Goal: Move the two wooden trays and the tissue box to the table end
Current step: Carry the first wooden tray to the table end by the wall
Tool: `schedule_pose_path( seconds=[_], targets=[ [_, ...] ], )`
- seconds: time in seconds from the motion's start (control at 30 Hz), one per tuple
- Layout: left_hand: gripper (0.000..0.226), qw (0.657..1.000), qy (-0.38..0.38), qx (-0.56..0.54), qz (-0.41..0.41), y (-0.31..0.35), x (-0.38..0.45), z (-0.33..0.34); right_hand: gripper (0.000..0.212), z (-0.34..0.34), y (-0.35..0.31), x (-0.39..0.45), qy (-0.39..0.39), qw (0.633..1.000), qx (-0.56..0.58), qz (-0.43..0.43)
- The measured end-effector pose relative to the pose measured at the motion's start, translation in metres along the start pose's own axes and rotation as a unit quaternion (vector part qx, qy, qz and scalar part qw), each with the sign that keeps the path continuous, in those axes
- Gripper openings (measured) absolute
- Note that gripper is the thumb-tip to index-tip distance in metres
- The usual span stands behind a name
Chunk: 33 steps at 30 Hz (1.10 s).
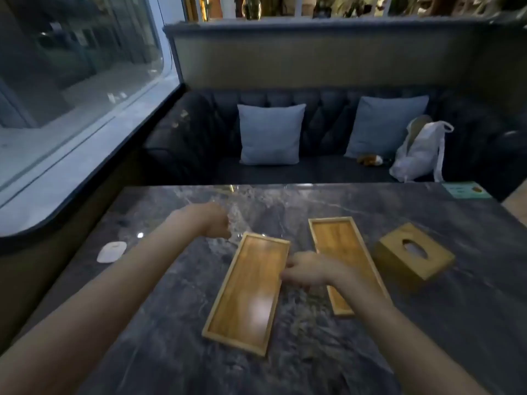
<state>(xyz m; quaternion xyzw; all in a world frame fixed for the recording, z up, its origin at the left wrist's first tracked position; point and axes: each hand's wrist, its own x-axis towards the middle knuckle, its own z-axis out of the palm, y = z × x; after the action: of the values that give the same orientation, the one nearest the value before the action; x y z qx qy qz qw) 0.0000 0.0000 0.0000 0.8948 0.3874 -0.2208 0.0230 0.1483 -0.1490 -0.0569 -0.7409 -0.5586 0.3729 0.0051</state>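
A dark marble table [427,323] bears two wooden trays: the left tray [248,292] and the right tray [339,246]. Right of them sits the wooden tissue box [413,255]. The right hand [308,269] lies between the trays, fingers curled at the left tray's edge; the left hand [214,220] is curled near its far corner, its grip unclear.

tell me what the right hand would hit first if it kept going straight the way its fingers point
The right hand points leftward, its fingertips at or just over the long right rim of the left wooden tray. That rim would likely be met first; whether they already touch is unclear from this blurred view.
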Motion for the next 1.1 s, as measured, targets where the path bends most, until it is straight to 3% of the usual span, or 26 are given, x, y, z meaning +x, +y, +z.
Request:
schedule_pose_path(
  seconds=[0.13,0.27,0.37,0.43,0.63,0.83,0.97,1.1],
  targets=[
    [0.037,1.0,0.002,-0.006,0.028,0.001,0.004,0.049,0.044,0.042,0.009,0.016,-0.008,1.0,-0.004,0.029],
    [0.034,0.994,0.084,-0.018,0.07,-0.002,0.014,0.108,0.031,0.079,0.019,0.028,0.053,0.998,0.005,0.037],
    [0.034,0.995,0.06,-0.019,0.071,-0.001,0.017,0.147,0.031,0.102,0.024,0.035,0.083,0.994,0.037,0.052],
    [0.034,0.992,0.091,-0.043,0.075,-0.001,0.016,0.168,0.03,0.113,0.023,0.038,0.111,0.989,0.06,0.073],
    [0.05,0.982,0.16,-0.096,0.004,0.011,-0.002,0.216,0.042,0.149,0.018,0.044,0.2,0.973,0.052,0.102],
    [0.056,0.974,0.162,-0.153,-0.037,0.011,-0.007,0.244,0.054,0.183,0.015,0.044,0.233,0.967,0.008,0.106],
    [0.048,0.963,0.16,-0.206,-0.064,0.012,-0.006,0.254,0.053,0.19,0.011,0.043,0.267,0.957,0.018,0.112],
    [0.046,0.951,0.088,-0.285,-0.085,0.01,0.0,0.254,0.052,0.184,0.011,0.047,0.231,0.963,0.071,0.121]
  ],
)
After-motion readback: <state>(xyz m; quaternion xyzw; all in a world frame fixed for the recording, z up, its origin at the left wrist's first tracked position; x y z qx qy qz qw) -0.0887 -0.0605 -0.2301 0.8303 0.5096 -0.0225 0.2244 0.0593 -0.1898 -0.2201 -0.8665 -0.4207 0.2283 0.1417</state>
